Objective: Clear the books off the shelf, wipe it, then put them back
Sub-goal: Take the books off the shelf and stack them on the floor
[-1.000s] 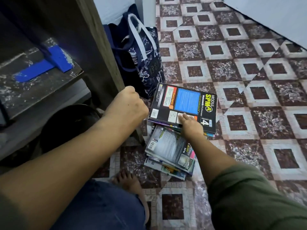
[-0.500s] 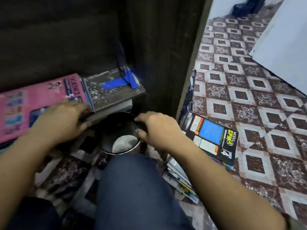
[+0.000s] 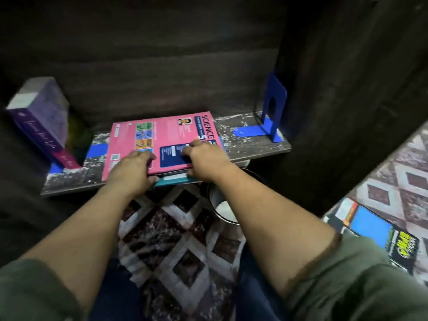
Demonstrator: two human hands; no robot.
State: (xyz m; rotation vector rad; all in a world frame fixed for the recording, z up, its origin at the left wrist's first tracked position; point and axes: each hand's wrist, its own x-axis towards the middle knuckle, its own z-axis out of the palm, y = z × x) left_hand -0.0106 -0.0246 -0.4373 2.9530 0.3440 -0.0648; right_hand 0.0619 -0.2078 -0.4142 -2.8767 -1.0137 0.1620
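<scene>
- Dark wood panels close in the back and right of a low shelf (image 3: 254,144) across the middle of the frame; its board is speckled with pale flecks.
- Flat on that board lies a pink science book (image 3: 148,140), stacked on at least one more book, a teal one (image 3: 176,180), whose edge pokes out past the shelf front.
- Her or his left hand (image 3: 133,169) grips the near edge of the pink book, fingers curled over the top, thumb below.
- So does the right hand (image 3: 205,159), fingers bent onto the cover, thumb at the edge.
- A blue bookend (image 3: 269,112) stands upright at the right end of the shelf.
- At upper left a thick purple book (image 3: 40,119) leans tilted, its lower end on the shelf.
- Below the shelf, by the right forearm, sits a round metal bowl (image 3: 223,208) on the patterned tile floor (image 3: 166,239); something white is inside, too hidden to name.
- At lower right a black workbook (image 3: 375,230) with a blue panel lies on the floor.
</scene>
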